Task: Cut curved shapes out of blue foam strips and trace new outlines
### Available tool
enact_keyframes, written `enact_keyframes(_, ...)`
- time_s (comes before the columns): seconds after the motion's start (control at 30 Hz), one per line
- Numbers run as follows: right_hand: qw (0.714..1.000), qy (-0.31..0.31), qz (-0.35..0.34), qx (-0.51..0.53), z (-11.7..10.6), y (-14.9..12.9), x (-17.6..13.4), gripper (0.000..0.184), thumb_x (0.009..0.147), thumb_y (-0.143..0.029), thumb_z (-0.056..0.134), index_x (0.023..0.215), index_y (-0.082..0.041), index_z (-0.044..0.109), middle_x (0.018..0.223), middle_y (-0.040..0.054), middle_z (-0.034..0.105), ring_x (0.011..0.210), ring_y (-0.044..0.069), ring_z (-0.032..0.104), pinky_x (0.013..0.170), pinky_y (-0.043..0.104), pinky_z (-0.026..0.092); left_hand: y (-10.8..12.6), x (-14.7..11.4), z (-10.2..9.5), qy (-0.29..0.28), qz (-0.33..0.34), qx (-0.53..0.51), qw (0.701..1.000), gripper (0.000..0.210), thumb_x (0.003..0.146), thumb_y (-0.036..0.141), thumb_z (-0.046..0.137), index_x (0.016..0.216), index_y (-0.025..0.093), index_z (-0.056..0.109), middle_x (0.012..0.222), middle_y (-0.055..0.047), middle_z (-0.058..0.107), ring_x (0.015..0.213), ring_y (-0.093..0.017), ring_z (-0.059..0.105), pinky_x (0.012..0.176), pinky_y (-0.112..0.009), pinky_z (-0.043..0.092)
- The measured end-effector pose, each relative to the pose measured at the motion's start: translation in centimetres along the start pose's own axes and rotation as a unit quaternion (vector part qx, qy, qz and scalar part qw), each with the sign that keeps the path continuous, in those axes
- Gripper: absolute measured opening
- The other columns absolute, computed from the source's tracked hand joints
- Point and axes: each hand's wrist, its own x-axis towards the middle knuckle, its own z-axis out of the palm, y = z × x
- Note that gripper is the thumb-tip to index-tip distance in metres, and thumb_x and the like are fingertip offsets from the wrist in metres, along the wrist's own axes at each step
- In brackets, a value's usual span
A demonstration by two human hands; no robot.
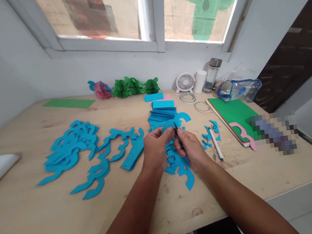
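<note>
Blue paper (169,124) is between the two hands, above the middle of the table (42,224), between its far and near edges. The left hand (157,148) has its grip pinched on the paper. The right hand (192,146) has its grip closed around a dark tool, apparently scissors (180,140); the blade gap is too small to read.

For a clean cut, hold the paper taut near the blades and clear of the left fingertips. At a curve, turn the paper with the left hand and let the right wrist stay steady. Use short strokes; thick layers are likely to slip, so pinch them firmly. Hold the work clear of the loose blue cutouts (178,163) directly below, on the side toward the near edge, as these could be nicked.

Pose: both forearms enter over the near edge and converge. The left thumb and fingers point toward the right hand; the right fingers curl around the tool, with the tips directed at the far edge
</note>
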Motion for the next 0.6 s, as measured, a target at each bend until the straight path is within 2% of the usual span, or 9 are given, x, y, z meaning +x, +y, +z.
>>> enact_keyframes(0.37,1.000,-0.004,0.002,-0.023,0.06,-0.15,-0.02,0.054,0.076,-0.068,0.054,0.054,-0.019,0.044,0.042,-0.0067,0.038,0.036,0.005,0.028,0.037,0.022,0.019,-0.37,0.34,-0.28,-0.017,0.008,0.015,1.000,0.025,0.058,0.031,0.079,0.059,0.015,0.060,0.056,0.002,0.057,0.053,-0.010,0.051,0.052,-0.022,0.043)
enact_keyframes(0.6,1.000,-0.002,0.001,-0.006,0.06,-0.17,-0.04,0.053,0.075,-0.066,0.057,0.055,-0.019,0.044,0.042,-0.0076,0.037,0.035,0.005,0.027,0.036,0.021,0.017,0.26,0.01,-0.19,-0.041,0.004,0.012,0.999,0.025,0.060,0.031,0.077,0.058,0.015,0.059,0.054,0.002,0.055,0.053,-0.010,0.050,0.053,-0.021,0.041)
